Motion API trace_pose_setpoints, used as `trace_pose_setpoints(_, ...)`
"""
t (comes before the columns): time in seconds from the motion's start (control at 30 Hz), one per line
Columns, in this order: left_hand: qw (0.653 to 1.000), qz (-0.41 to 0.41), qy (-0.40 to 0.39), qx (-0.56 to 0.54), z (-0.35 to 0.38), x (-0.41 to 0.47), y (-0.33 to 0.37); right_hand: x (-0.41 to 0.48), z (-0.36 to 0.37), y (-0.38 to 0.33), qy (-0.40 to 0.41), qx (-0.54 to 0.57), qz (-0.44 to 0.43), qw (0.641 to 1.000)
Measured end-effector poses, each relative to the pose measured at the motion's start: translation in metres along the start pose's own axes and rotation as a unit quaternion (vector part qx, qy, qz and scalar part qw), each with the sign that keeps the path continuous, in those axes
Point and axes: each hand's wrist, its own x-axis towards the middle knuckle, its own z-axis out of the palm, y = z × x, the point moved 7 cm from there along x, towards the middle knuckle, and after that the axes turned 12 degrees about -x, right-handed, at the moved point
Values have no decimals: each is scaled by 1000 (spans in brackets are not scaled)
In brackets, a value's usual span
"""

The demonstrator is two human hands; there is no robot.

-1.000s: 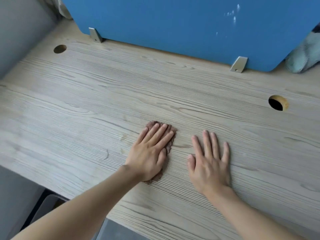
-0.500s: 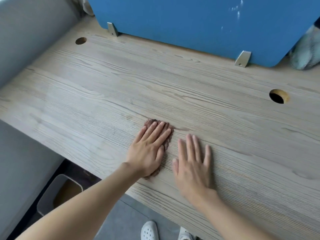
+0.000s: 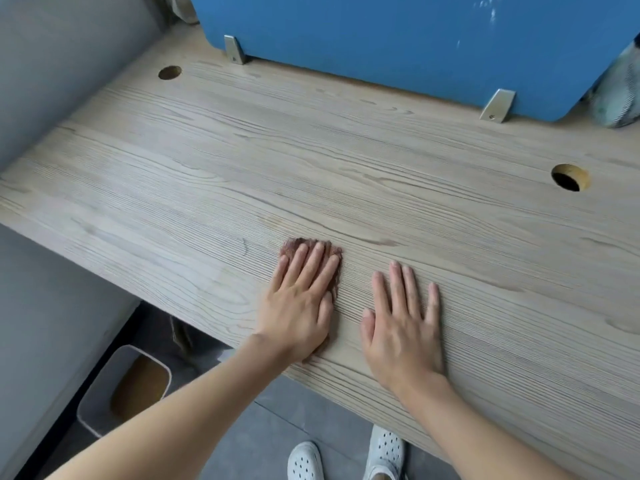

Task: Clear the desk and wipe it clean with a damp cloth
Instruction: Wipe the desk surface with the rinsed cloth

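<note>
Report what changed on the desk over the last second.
The left hand slid the brown cloth back toward the near edge of the desk, and the right hand drew back alongside it. Unchanged: the left hand presses flat on the cloth, the right lies flat on bare wood, and nothing was gripped or released.

A blue partition panel (image 3: pixel 381 39) with rounded corners stands on two silver metal brackets (image 3: pixel 497 105), a pale striped fabric bundle (image 3: pixel 620 95) beside its right end, while the grey floor (image 3: pixel 270 431) below carries a white rectangular bin (image 3: pixel 104 386) and white perforated clogs (image 3: pixel 387 448).
</note>
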Motion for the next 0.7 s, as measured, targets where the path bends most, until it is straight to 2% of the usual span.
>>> trace_pose_setpoints(0.17,995,93,-39,-9,-3,-13,-15,0,1,0,-2,-8,1,1000)
trace_pose_setpoints(0.33,1000,20,-11,4,-9,-13,-24,0,1,-1,5,-12,7,1000)
trace_pose_setpoints(0.53,996,83,-33,-14,-11,-29,-31,0,1,0,-3,-16,5,1000)
trace_pose_setpoints(0.63,1000,10,-11,-7,-18,-13,-46,0,2,0,-9,-18,4,1000)
trace_pose_setpoints(0.7,1000,-6,-5,2,-17,-17,-44,-1,0,1,-10,-19,11,1000)
